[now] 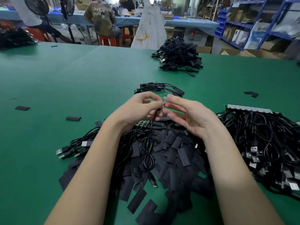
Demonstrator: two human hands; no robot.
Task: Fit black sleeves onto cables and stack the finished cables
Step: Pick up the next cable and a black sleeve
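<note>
My left hand [138, 109] pinches the upper end of a black cable [148, 150], which hangs down over a heap of flat black sleeves [170, 153]. My right hand [186, 114] meets it fingertip to fingertip at a small clear piece [164, 100] on the cable's end. Whether a sleeve is on this cable I cannot tell. A small stack of sleeved cables [159, 88] lies just beyond my hands. Loose cables with USB plugs lie at the left [73, 147] and in a big pile at the right [266, 148].
The green table [73, 75] carries stray sleeves at the left [22, 108] and right [251, 94]. A large pile of cables [177, 56] sits far back. People sit at a blue bench behind; shelving stands at the right.
</note>
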